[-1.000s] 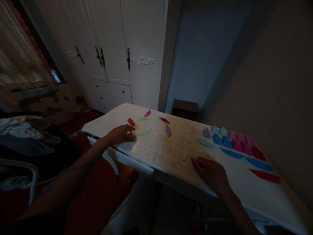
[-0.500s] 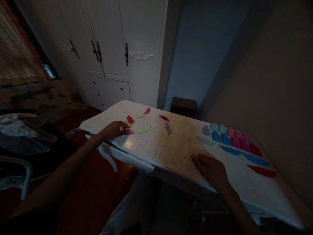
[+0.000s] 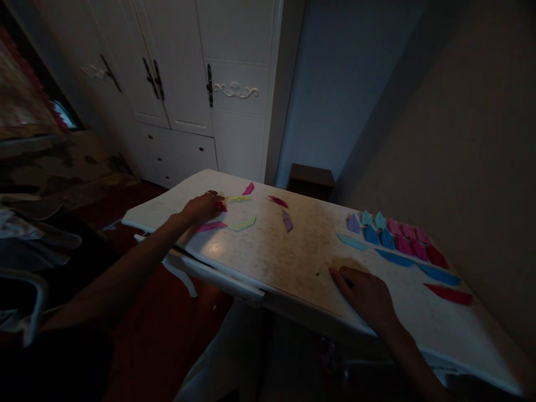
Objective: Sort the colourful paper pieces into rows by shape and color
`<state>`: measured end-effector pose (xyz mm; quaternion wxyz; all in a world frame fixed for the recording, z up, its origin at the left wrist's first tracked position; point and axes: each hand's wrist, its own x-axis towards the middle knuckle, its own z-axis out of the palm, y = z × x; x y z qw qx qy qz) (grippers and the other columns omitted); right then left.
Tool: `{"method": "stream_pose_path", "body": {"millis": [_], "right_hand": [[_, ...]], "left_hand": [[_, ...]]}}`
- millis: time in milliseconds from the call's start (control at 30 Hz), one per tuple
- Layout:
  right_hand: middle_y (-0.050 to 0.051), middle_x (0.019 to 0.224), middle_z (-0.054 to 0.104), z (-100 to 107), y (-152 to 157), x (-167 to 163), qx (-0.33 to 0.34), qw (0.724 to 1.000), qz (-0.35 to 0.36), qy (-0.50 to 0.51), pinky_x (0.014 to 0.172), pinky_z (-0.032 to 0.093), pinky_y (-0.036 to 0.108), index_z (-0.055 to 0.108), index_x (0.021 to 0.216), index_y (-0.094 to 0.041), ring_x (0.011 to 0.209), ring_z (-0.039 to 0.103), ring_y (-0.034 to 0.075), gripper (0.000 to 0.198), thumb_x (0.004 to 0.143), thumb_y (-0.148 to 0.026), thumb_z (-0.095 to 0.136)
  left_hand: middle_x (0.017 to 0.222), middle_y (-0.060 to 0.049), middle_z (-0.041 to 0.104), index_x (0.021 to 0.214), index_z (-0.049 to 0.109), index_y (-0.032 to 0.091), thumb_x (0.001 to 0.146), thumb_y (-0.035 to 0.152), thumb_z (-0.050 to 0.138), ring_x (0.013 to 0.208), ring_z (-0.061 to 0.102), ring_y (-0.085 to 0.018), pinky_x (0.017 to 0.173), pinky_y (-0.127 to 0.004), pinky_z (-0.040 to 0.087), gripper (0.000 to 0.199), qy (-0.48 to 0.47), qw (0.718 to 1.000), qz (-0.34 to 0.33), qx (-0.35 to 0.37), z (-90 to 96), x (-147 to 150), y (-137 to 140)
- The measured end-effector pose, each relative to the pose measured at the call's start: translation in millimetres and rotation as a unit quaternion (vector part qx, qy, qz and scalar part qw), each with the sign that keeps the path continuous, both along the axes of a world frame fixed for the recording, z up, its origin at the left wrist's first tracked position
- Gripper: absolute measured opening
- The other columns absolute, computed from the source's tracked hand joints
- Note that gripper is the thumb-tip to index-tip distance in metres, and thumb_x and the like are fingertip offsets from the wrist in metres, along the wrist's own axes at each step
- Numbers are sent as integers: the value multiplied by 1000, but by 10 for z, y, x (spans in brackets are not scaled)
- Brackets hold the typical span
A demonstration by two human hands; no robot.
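Observation:
At the table's far left, my left hand has its fingers closed over a small red folded paper piece, partly hidden under them. A pink folded paper strip lies just below that hand. Beside it are a pale green strip and a yellow one. My right hand rests near the front edge with its fingers curled in; I see nothing held there. Toward the middle lie a magenta piece, a dark pink piece and a purple piece.
Several folded paper pieces, among them a blue one, stand in rows at the right of the white table. Flat light-blue, blue and red strips lie before them. A white wardrobe is behind.
My left hand has moved from the pink strip up to the red piece. The pink strip now lies uncovered, further left. My right hand stays in place, and the view has shifted slightly.

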<state>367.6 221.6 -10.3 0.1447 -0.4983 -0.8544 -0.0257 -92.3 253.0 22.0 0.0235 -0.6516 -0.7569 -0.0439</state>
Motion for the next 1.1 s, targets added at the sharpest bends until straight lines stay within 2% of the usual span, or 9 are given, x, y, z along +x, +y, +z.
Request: {"method": "stream_pose_path", "body": {"millis": [67,133,233,400,633,833,967,1100], "right_hand": [[2,64,68,1,1,0,-3,1000,-3,-1,53,35,26,61,63,-22,60,65,17,57,97,-54,29],[2,65,68,0,3,-1,-8,1000,-9,-2,53,36,27,62,64,-23,60,65,18,58,96,-56,27],[2,67,69,-5,8,1,-12,1000,-10,1,54,38,28,64,66,-23,60,65,19,61,96,-59,25],[3,66,69,-19,19,15,-11,1000,-5,12,53,39,28,64,66,-24,60,66,20,64,94,-64,22],[2,67,69,-26,14,17,-11,1000,-8,11,51,36,27,64,65,-24,59,65,20,62,94,-63,25],[2,66,68,-30,2,9,1,1000,0,15,53,33,27,61,65,-23,61,64,19,57,95,-57,28],[1,62,66,-11,-4,-12,1,1000,5,11,53,29,26,60,64,-22,57,61,17,52,96,-51,31],[2,65,67,32,-18,-50,0,1000,2,-6,54,28,26,61,68,-21,60,62,16,47,97,-44,34]], "left_hand": [[129,-8,58,124,59,27,83,36,49,104,61,-25,84,-32,47,43,-6,999,-21,-50,-16,-58,61],[119,-7,64,117,63,28,83,36,48,102,62,-25,84,-32,47,38,-21,997,-34,-69,-13,-106,80],[114,-8,65,111,66,27,83,38,49,101,61,-25,84,-32,46,35,-35,997,-41,-57,17,-168,48],[107,-11,63,112,65,22,80,31,52,100,59,-24,84,-30,45,36,-31,995,-58,-72,69,-265,-36],[111,-12,61,111,61,18,84,33,50,94,60,-22,79,-30,45,33,-21,999,-3,-27,143,-219,-193],[111,-10,64,115,60,20,91,47,43,94,60,-24,77,-31,44,40,15,998,-57,31,419,230,-368],[120,-8,59,121,58,24,92,50,41,96,60,-22,76,-30,44,42,27,990,-128,51,594,732,-427],[125,-9,54,123,57,25,90,50,45,102,58,-24,79,-32,46,43,25,975,-212,66,656,1284,-395]]}}
